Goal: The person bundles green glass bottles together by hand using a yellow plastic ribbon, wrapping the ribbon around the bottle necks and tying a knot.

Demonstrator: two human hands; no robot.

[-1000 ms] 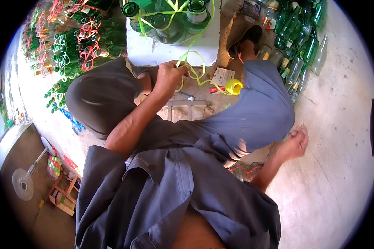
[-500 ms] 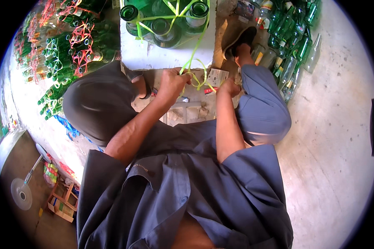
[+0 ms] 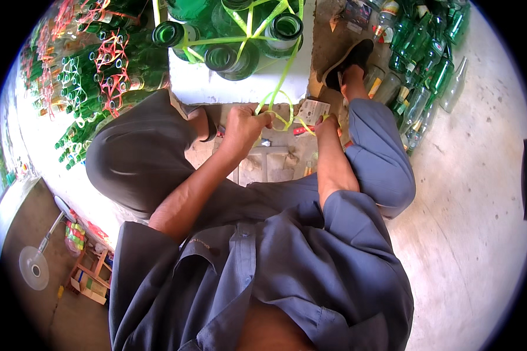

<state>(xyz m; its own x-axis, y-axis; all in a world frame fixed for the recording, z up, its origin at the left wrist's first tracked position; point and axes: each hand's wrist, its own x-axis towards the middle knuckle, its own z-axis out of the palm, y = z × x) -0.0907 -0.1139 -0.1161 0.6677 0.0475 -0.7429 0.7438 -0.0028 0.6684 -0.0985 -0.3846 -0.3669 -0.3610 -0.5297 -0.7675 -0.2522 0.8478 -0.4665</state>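
- Smooth, glossy green glass bottles [image 3: 240,65] with round, open mouths are stood on a flat white slab [image 3: 216,90], beyond the left fingertips.
- The ribbon [image 3: 284,72], thin, flat and yellow-green, is crossed in a star-like web over the bottle necks; a strand is brought down to the left fingers and curled into loose loops just beside them.
- By the left hand [image 3: 246,126], the ribbon is pinched between thumb and forefinger, tips closed.
- By the right hand [image 3: 328,125], fingers are curled where the strand is met; whether it is gripped cannot be told.
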